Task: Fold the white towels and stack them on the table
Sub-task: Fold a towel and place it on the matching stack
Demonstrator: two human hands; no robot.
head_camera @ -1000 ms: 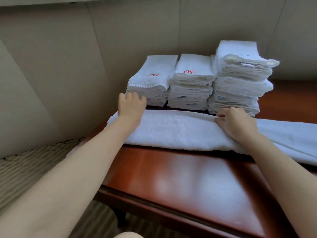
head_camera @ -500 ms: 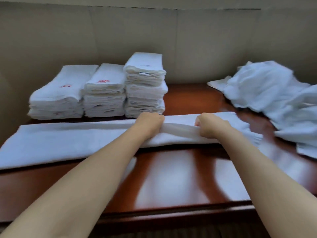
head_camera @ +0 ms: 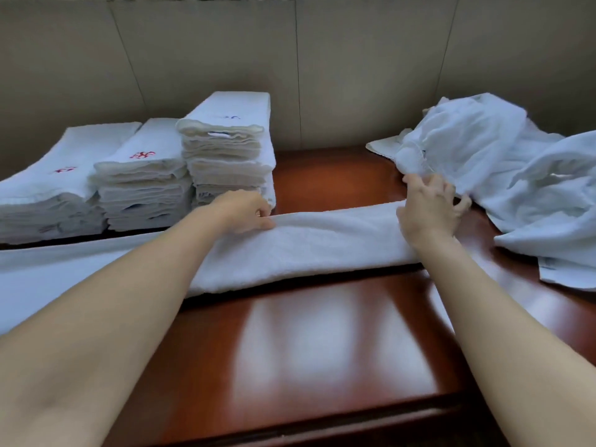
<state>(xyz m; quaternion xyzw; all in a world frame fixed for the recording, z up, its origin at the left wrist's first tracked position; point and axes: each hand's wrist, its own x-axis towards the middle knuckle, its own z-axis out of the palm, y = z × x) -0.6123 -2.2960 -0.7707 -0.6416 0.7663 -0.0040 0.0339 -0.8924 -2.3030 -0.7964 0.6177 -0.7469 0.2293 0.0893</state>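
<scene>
table [head_camera: 322, 343]: shiny red-brown wood, bottom of frame | long towel [head_camera: 322, 246]: folded into a strip across the middle | left hand [head_camera: 245, 211]: fingers curled, pinching the strip's far edge | right hand [head_camera: 429, 208]: on the strip's right end, fingers loose and spread | folded stacks [head_camera: 145, 175]: three, upper left | loose towels [head_camera: 503, 162]: heap, upper right

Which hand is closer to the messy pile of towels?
The right hand. It sits at the long towel's right end, right beside the messy pile. The left hand is farther away, pinching the towel near the folded stacks.
</scene>
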